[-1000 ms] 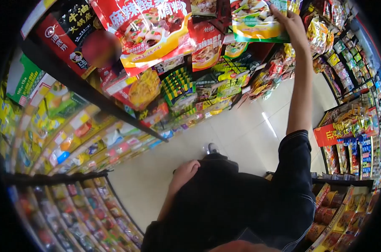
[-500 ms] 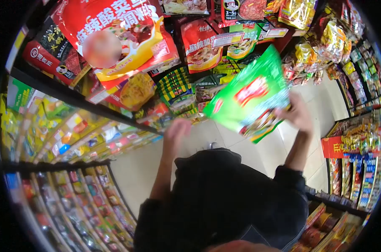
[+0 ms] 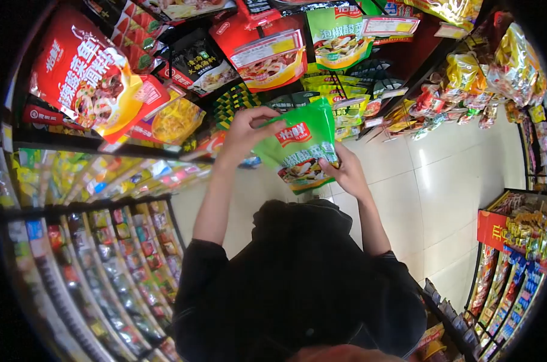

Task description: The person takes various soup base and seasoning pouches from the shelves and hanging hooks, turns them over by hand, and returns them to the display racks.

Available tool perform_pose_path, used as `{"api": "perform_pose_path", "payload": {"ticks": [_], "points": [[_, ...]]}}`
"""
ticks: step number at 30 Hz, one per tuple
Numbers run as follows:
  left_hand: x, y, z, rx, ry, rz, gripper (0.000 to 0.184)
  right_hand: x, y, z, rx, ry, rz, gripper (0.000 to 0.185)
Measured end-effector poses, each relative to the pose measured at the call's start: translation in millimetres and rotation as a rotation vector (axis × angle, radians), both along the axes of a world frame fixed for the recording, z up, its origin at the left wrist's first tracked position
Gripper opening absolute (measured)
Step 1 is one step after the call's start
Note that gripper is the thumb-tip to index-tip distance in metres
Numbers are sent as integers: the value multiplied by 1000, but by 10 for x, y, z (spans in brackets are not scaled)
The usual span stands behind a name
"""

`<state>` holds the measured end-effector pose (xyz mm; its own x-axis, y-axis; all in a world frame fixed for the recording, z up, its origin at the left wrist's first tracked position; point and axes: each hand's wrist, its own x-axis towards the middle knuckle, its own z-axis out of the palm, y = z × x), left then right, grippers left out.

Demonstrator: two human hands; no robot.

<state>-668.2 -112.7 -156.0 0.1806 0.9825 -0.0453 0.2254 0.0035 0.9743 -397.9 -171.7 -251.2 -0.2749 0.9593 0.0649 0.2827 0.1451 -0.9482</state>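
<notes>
A green seasoning packet (image 3: 300, 148) with a red label and a picture of food is held out in front of my body. At its upper left corner, my left hand (image 3: 249, 134) has its fingers closed on the edge. My right hand (image 3: 349, 174) grips the lower right side, with the thumb on the printed front and the other fingers behind. The packet is slightly tilted. Just beyond it hang similar packets, among them a green packet (image 3: 337, 42) and a red packet (image 3: 258, 51) partly covered by a price tag.
A large red packet (image 3: 89, 84) hangs close on the left, above a rack of small packets (image 3: 113, 175). Lower left stand shelves of goods (image 3: 104, 265). Bagged snacks (image 3: 466, 78) hang on the right. Tiled floor (image 3: 400, 199) runs between the displays.
The green packet has moved left and turned more upright, closer to my body. My left hand has risen and taken its upper corner. My right hand keeps its grip.
</notes>
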Motion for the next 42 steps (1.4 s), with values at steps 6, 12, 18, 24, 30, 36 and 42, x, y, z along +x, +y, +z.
{"api": "perform_pose_path", "payload": {"ticks": [6, 12, 18, 24, 30, 36, 42], "points": [[-142, 635, 425, 244, 209, 79, 26, -396, 830, 128, 193, 258, 64, 44], [-166, 890, 544, 490, 180, 216, 27, -700, 1255, 184, 374, 277, -54, 43], [-218, 975, 567, 512, 169, 220, 29, -678, 1337, 287, 304, 288, -28, 38], [-246, 881, 553, 672, 262, 215, 29, -559, 1229, 416, 423, 166, -42, 32], [-161, 930, 644, 534, 78, 172, 25, -538, 1212, 543, 290, 124, -42, 35], [-188, 1003, 715, 482, 99, 109, 22, -592, 1308, 405, 397, 155, -48, 39], [-303, 1207, 683, 485, 171, 17, 23, -614, 1375, 354, 362, 115, -46, 36]]}}
